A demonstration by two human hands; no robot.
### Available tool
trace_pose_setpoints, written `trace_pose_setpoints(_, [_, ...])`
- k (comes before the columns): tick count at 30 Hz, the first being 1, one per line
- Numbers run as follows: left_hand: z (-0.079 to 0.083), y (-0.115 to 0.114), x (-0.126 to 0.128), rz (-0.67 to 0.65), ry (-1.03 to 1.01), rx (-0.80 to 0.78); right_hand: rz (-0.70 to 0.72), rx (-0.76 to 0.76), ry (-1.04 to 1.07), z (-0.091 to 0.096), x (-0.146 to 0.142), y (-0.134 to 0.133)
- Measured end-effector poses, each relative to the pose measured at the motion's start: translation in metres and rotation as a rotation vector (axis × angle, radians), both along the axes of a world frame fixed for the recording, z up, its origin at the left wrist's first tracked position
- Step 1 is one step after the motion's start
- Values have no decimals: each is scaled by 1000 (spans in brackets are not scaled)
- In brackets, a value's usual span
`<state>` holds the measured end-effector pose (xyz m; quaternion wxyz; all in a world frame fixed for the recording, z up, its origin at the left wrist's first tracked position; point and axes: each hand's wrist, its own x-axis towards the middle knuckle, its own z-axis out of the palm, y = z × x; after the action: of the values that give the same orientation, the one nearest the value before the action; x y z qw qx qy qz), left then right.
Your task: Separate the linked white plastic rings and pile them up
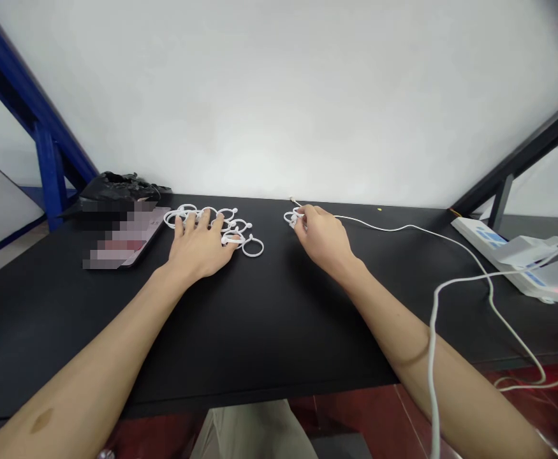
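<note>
My left hand (201,245) lies flat on a cluster of white looped cable ties (233,228) on the black table (259,319), fingers stretched out over them. My right hand (323,237) has its fingers curled and pinched on a small white piece (292,217) at the end of a thin white cable (403,228) near the table's far edge. That cable runs off to the right.
A phone (128,242) lies left of the ties, with a black bundle (116,188) behind it. A white power strip with plugged adapters (522,258) sits at the right, and thicker white cables (451,299) hang over the front edge. A white wall stands behind.
</note>
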<state>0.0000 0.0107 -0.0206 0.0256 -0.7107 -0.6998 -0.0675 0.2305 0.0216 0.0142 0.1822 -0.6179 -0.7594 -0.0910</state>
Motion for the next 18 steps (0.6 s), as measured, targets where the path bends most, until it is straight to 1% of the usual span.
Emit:
trace_pose_setpoints(4, [0,0,-1,33,-14,-26,-6,74,29,2,1,0])
trace_pose_setpoints(8, [-2,3,-1,48,-30,-70,-11,81,58,4,1,0])
trace_pose_setpoints(11, [-3,5,1,41,-52,-75,0,92,100,4,2,1])
trace_pose_setpoints(13, [-1,5,3,35,-74,-36,19,102,156,3,2,2])
trace_pose_setpoints(15, [3,3,4,38,-115,40,46,96,247,1,3,3])
trace_pose_setpoints(18, [10,1,4,81,-195,162,87,32,445,-1,5,4])
